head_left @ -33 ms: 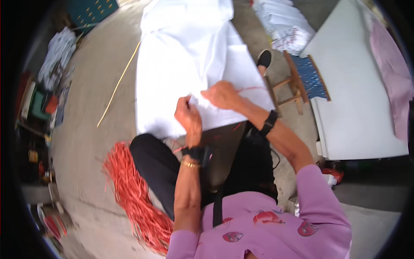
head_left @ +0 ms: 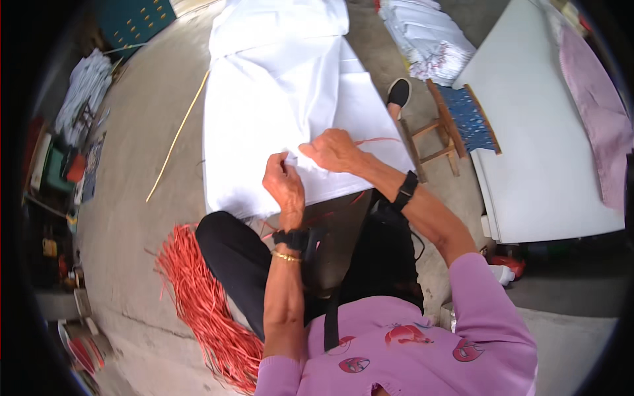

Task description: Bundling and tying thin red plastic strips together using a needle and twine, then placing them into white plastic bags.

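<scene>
A long white sheet of fabric (head_left: 264, 99) stretches away from my lap, creased toward my hands. My left hand (head_left: 284, 183) is closed at its near part, thumb and finger pinching a gathered bit of the fabric. Just to the right, my right hand (head_left: 331, 150) is closed on the same gathered part, knuckles up. From beside the right hand a thin red strip (head_left: 380, 139) trails to the right over the white fabric. Exactly what sits between the fingertips is partly hidden.
A big bundle of red strips (head_left: 205, 303) lies on the floor by my left knee. To the right stand a low wooden stool with a blue woven seat (head_left: 467, 117) and a large white panel (head_left: 538, 152). Folded white fabric (head_left: 426, 36) is stacked at the back right.
The whole scene has shifted slightly in the view. Both hands stay at the gathered fabric, with a slightly wider gap between them.
</scene>
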Available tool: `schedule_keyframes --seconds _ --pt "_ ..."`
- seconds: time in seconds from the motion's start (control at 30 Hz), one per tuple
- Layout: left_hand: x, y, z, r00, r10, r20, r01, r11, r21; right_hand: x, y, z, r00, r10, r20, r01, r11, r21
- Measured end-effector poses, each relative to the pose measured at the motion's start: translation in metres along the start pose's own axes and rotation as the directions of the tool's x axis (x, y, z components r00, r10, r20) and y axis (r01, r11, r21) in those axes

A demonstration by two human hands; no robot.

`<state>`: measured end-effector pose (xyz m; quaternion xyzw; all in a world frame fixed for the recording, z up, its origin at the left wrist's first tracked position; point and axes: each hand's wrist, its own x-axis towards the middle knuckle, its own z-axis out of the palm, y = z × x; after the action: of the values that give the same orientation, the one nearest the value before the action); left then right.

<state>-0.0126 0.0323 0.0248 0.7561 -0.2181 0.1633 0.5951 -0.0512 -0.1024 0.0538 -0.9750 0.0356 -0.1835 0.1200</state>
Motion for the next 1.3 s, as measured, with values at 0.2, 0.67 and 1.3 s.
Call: schedule_keyframes --seconds 0.2,0.67,1.3 --pt "0.018 0.000 -0.013 0.998 0.058 0.021 -0.057 0.998 -0.017 0.008 -0.002 -0.018 0.999 -0.001 0.036 0.001 1.000 -0.018" --pt "-0.003 0.007 -0.018 0.998 0.030 -0.056 -0.039 0.985 -0.170 0.019 -0.003 -0.007 0.954 0.205 0.220 -0.299 0.727 0.618" --pt "0.002 -0.034 0.019 0.934 -0.356 0.039 0.337 0.911 0.239 0.018 -0.001 -0.037 0.991 -0.094 0.095 0.111 0.973 -0.204"
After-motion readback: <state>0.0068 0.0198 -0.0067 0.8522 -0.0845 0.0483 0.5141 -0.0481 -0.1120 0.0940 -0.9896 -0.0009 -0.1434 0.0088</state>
